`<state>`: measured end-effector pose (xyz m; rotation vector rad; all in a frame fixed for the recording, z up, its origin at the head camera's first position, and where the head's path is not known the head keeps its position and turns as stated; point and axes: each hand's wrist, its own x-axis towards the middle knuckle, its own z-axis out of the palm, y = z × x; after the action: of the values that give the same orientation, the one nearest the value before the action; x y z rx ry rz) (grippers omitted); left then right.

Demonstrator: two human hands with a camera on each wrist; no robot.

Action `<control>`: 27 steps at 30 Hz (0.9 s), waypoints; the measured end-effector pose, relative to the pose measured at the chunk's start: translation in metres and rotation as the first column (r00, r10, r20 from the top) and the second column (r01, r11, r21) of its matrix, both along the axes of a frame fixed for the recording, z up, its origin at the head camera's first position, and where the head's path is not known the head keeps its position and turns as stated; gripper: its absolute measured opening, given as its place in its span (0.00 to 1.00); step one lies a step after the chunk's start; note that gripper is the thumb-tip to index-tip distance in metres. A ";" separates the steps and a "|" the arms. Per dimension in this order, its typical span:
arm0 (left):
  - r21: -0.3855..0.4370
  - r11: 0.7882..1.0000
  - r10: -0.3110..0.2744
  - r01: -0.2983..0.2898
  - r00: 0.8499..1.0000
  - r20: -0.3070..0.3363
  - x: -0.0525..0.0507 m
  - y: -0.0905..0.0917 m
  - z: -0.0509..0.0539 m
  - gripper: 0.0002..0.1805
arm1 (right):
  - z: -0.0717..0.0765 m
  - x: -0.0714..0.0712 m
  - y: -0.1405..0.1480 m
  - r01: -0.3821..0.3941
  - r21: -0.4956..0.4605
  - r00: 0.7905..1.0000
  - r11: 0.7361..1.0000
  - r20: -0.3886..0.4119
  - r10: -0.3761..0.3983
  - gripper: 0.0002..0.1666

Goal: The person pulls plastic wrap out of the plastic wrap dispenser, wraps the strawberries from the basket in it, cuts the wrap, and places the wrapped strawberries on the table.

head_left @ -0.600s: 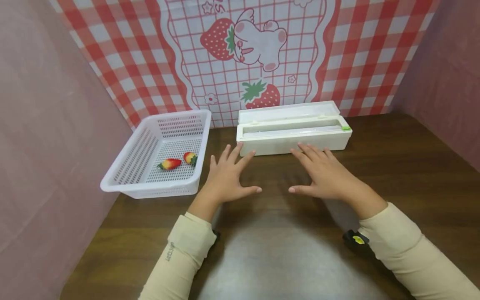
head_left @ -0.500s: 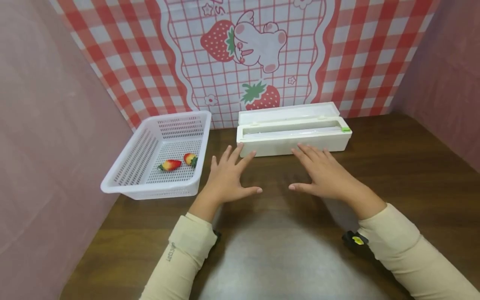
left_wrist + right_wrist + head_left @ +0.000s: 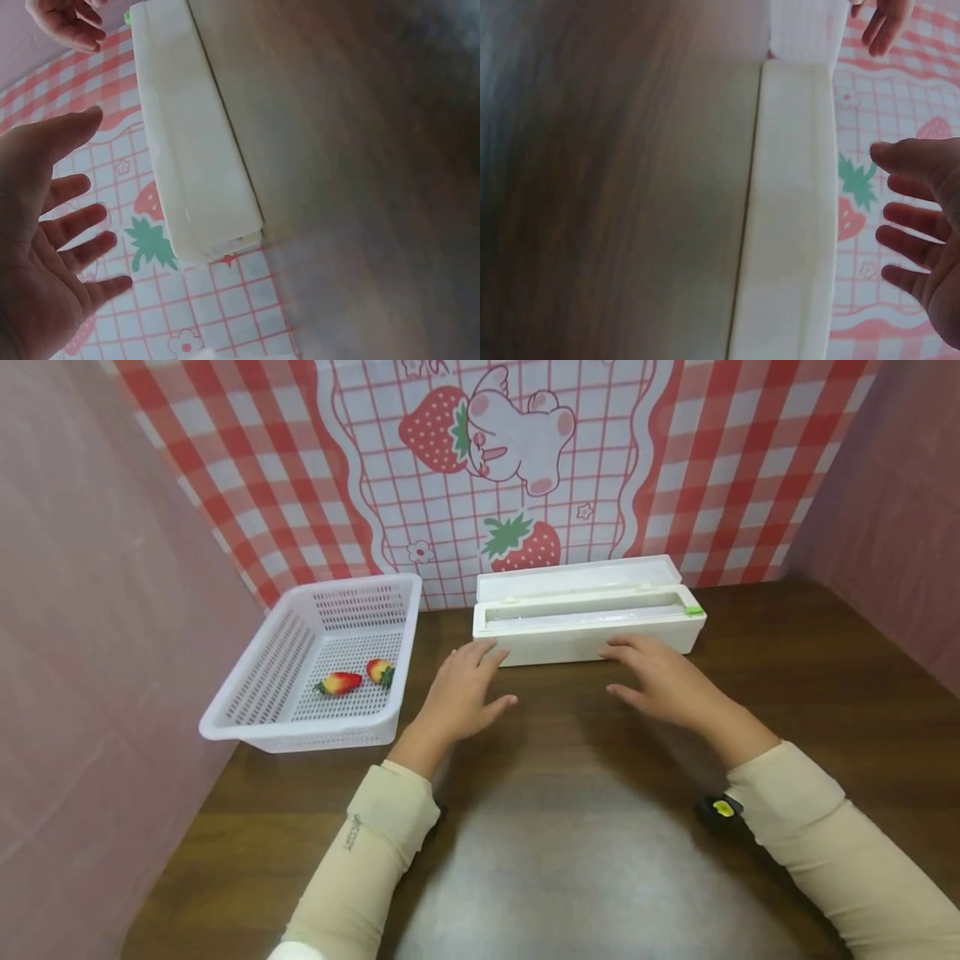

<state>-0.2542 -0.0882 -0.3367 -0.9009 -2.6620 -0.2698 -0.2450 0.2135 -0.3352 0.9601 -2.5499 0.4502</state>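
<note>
A long white box (image 3: 555,649) with its lid (image 3: 577,578) raised stands at the back of the table. Inside lies a whitish roll (image 3: 585,617), and a green piece (image 3: 693,610) sits at the right end of its rim. In front of the box's left end hovers my left hand (image 3: 459,693), thumb spread from loosely bent fingers, holding nothing. My right hand (image 3: 663,683) is likewise in front of the right half, fingers relaxed and nothing in them. Both wrist views show a gap between the box front (image 3: 199,142) and the hand.
To the left stands a white plastic basket (image 3: 318,732) holding two red-and-yellow strawberries (image 3: 341,683). The dark wooden table (image 3: 570,843) runs in front of the box. A checked cloth (image 3: 720,468) with strawberry prints hangs behind, and pinkish walls (image 3: 97,693) flank the table.
Both hands have shifted slightly up in the view, and their spread fingers have drawn together and bent a little. The right hand has also moved a bit to the right. Basket and box stay put.
</note>
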 end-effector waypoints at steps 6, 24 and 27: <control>0.063 0.997 -0.051 0.052 0.999 -0.016 -0.018 0.003 0.000 0.28 | -0.007 -0.013 0.015 -0.008 -0.061 0.996 0.998 -0.088 0.002 0.17; 0.144 0.988 0.049 -0.063 0.994 0.098 -0.096 0.036 0.019 0.17 | 0.010 -0.052 0.063 0.252 -0.096 0.967 0.963 0.004 -0.253 0.11; 0.119 0.987 0.085 -0.106 0.982 0.166 -0.106 0.039 0.023 0.18 | 0.013 -0.061 0.068 0.288 -0.087 0.958 0.954 0.025 -0.287 0.11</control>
<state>-0.3603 -0.0494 -0.3135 -0.7375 -2.7870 -0.5035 -0.3062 0.2818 -0.3218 0.5418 -2.5995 0.4808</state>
